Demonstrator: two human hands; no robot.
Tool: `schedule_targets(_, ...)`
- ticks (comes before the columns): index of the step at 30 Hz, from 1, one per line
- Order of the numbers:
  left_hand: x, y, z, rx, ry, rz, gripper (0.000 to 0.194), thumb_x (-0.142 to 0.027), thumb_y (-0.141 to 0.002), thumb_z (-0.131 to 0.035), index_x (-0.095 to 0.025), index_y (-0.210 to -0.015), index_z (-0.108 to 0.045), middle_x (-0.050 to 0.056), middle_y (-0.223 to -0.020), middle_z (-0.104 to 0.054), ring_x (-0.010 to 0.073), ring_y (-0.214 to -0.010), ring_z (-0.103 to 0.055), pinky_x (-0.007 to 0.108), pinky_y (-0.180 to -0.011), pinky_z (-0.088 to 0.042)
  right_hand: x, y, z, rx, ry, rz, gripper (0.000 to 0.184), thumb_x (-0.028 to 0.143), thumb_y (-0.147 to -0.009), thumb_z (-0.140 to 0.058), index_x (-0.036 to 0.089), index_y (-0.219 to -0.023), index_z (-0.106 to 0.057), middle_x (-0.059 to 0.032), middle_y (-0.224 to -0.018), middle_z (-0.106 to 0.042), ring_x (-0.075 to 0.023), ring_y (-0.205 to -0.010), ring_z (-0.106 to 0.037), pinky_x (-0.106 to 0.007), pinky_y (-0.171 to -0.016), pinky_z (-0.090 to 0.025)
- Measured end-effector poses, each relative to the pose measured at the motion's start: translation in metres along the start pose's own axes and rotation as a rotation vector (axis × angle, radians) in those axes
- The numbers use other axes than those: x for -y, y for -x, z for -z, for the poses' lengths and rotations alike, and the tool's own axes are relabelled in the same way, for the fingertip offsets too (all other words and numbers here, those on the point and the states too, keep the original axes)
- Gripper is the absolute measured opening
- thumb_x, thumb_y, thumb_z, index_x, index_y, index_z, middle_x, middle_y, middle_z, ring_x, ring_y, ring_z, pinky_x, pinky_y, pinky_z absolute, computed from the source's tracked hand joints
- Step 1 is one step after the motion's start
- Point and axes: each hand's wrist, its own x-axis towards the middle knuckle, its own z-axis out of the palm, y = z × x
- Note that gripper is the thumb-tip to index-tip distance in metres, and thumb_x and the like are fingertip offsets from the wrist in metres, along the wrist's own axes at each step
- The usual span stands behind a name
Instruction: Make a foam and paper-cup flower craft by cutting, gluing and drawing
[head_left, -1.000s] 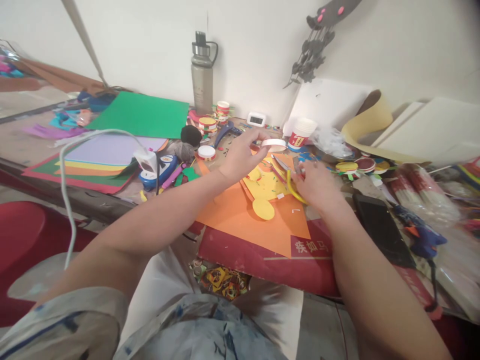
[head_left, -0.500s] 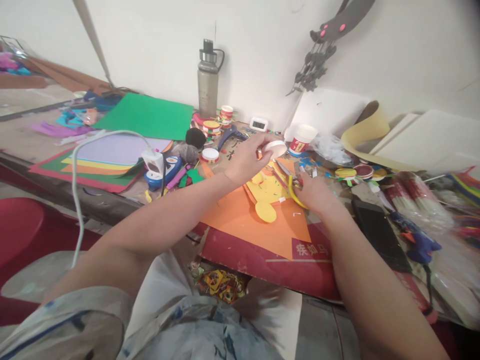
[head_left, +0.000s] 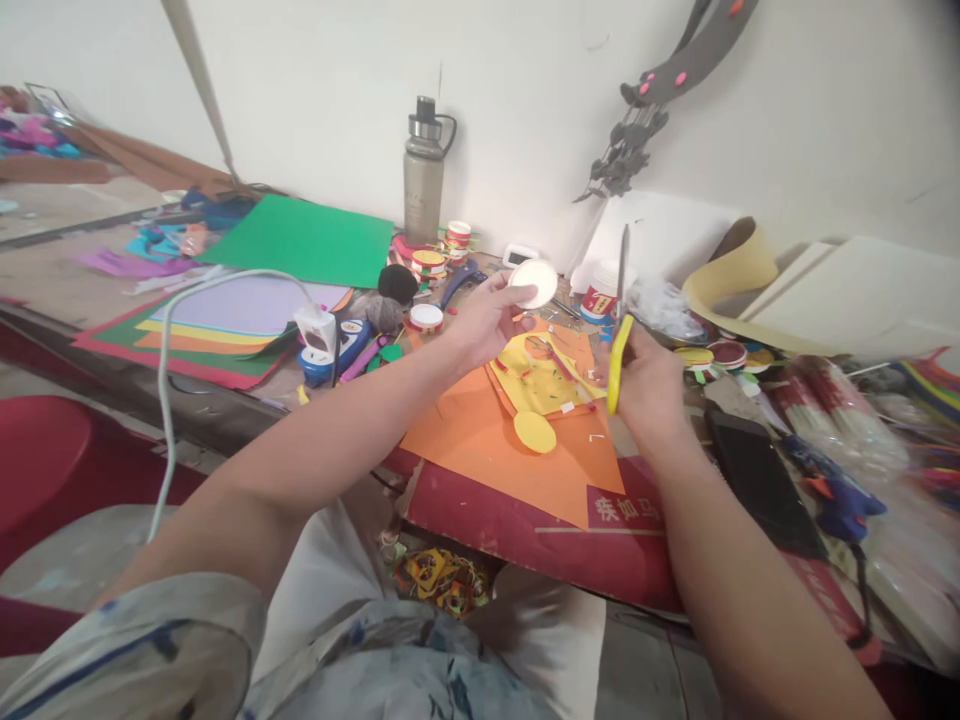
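Held white disc [head_left: 534,286] in left hand [head_left: 491,318], above orange paper [head_left: 487,425]. Had right hand [head_left: 651,378] closed round yellow-handled scissors [head_left: 618,365], blades up. Lay on orange paper: yellow circle [head_left: 535,432].

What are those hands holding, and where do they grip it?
The left hand pinches a white disc by its edge. The right hand holds yellow-handled scissors by the handles, blades pointing up.
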Motion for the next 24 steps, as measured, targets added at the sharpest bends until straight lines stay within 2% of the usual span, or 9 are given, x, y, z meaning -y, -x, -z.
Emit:
schedule_targets(3,0.002,0.001,0.001,0.041,-0.016,-0.002,0.045,-0.02,-0.066,-0.093,-0.021,-0.098,-0.062,-0.003,-0.096,-0.07,0.0088,-0.083,-0.062,0.023,-0.067,-0.045,0.007,0.006,-0.004,0.004,0.006,0.122,0.062,0.035,-0.092,-0.059,0.02,-0.152,-0.057,-0.0163,-0.136,-0.074,-0.0329,-0.12,-0.071,-0.054,-0.108,-0.058)
schedule_targets(6,0.005,0.001,0.002,0.081,-0.078,-0.013,0.047,-0.025,-0.067,-0.095,-0.022,-0.099,-0.06,-0.002,-0.103,-0.073,0.01,-0.09,-0.065,0.023,-0.072,-0.05,0.016,0.011,-0.003,-0.014,0.113,0.207,0.072,0.028,-0.094,-0.055,0.015,-0.163,-0.041,-0.0229,-0.15,-0.062,-0.036,-0.14,-0.061,-0.057,-0.118,-0.052)
schedule_targets(8,0.006,0.002,0.002,0.101,-0.11,-0.017,0.048,-0.026,-0.067,-0.095,-0.023,-0.098,-0.058,-0.002,-0.104,-0.073,0.0102,-0.09,-0.066,0.023,-0.072,-0.051,0.023,0.014,-0.001,-0.009,0.2,0.206,0.067,0.024,-0.094,-0.053,0.015,-0.16,-0.042,-0.0239,-0.145,-0.061,-0.0365,-0.137,-0.06,-0.054,-0.113,-0.055)
schedule_targets(11,0.005,0.004,0.001,0.109,-0.137,-0.045,0.047,-0.025,-0.068,-0.093,-0.023,-0.095,-0.055,-0.003,-0.101,-0.071,0.0098,-0.088,-0.066,0.023,-0.07,-0.051,0.031,0.017,0.001,0.006,0.323,0.144,0.061,0.024,-0.093,-0.054,0.017,-0.153,-0.048,-0.0213,-0.133,-0.061,-0.037,-0.122,-0.063,-0.052,-0.103,-0.056)
schedule_targets(13,0.004,0.005,0.0,0.1,-0.146,-0.054,0.045,-0.025,-0.069,-0.092,-0.024,-0.094,-0.054,-0.003,-0.097,-0.07,0.0099,-0.086,-0.065,0.024,-0.07,-0.051,0.036,0.018,0.002,0.016,0.371,0.131,0.059,0.025,-0.093,-0.056,0.018,-0.151,-0.049,-0.0199,-0.128,-0.06,-0.0365,-0.115,-0.064,-0.052,-0.102,-0.055)
schedule_targets(18,0.003,0.007,-0.004,0.033,-0.165,-0.042,0.04,-0.021,-0.073,-0.087,-0.024,-0.09,-0.051,-0.002,-0.094,-0.07,0.0109,-0.084,-0.064,0.024,-0.069,-0.052,0.046,0.021,0.0,0.036,0.464,0.161,0.055,0.024,-0.091,-0.061,0.018,-0.145,-0.054,-0.018,-0.121,-0.056,-0.0378,-0.117,-0.059,-0.05,-0.102,-0.052)
schedule_targets(24,0.006,0.008,-0.005,0.083,-0.162,-0.079,0.041,-0.022,-0.076,-0.083,-0.023,-0.087,-0.044,-0.005,-0.089,-0.063,0.0084,-0.081,-0.062,0.023,-0.069,-0.051,0.05,0.023,-0.001,0.029,0.515,0.127,0.047,0.023,-0.091,-0.062,0.018,-0.138,-0.058,-0.0169,-0.117,-0.056,-0.0365,-0.111,-0.06,-0.048,-0.097,-0.053)
